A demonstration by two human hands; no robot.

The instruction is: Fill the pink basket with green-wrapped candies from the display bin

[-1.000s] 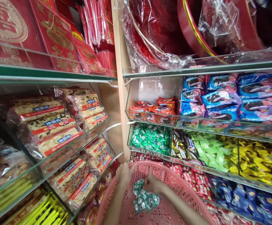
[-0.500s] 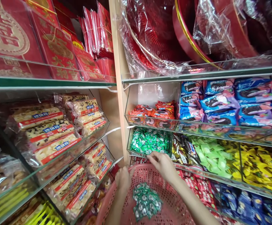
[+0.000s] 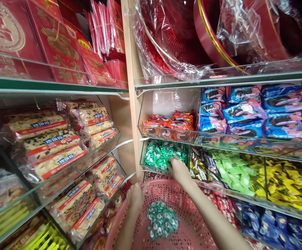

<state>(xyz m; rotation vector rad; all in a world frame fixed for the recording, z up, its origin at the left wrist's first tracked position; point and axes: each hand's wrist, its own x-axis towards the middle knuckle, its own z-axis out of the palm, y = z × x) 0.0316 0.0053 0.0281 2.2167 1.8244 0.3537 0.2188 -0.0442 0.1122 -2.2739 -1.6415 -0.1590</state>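
Observation:
A pink perforated plastic basket (image 3: 192, 222) is below the shelves, with a heap of green-wrapped candies (image 3: 162, 220) in it. My left hand (image 3: 135, 196) is closed over the basket's far left rim. Above the far rim, my right hand (image 3: 178, 170) is at the front of a clear bin of loose green-wrapped candies (image 3: 164, 152). Its fingers are curled at the lower right of those candies. The fingertips are partly hidden, so what lies between them does not show.
Clear shelf fronts surround the basket. Packaged snack bars (image 3: 57, 142) fill the left shelves. Brown-and-gold wrapped sweets (image 3: 199, 163), pale green packets (image 3: 231, 170) and yellow packets (image 3: 291, 180) lie to the right. Red packets (image 3: 182, 119) sit above the green candies.
My right hand has moved up and slightly right, from above the basket's far rim to the green candies in the bin. My left hand stays on the rim.

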